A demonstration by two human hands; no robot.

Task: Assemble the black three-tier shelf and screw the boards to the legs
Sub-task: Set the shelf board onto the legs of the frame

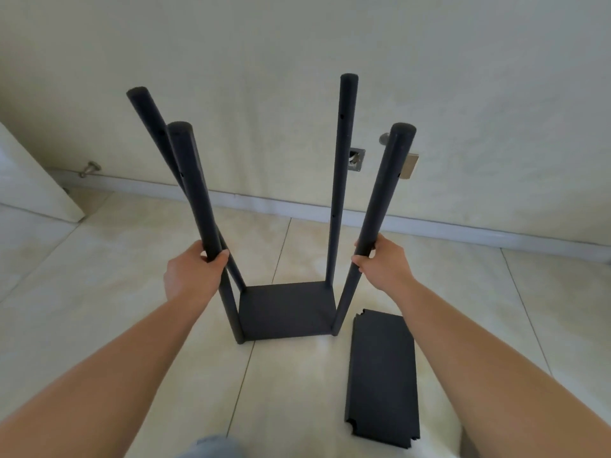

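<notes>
In the head view, the left hand point(193, 272) grips the near-left leg point(195, 193) at 9 o'clock and the right hand point(383, 262) grips the near-right leg point(383, 200) at 3 o'clock. The bottom board point(287, 309) sits at centre on the tiled floor point(99, 292) with four legs rising from its corners; a loose board point(382, 375) lies flat at 5 o'clock.

Both arms outstretched; left hand point(193, 276) and right hand point(383, 262) curled, gripping.

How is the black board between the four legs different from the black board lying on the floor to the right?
The fitted board sits low between the four legs, its corners meeting them; the loose board lies flat on the floor tiles, joined to nothing. The loose board's notched corners show; the fitted board's are hidden by the legs. Neither hand touches either board. Both are black and rectangular.
</notes>
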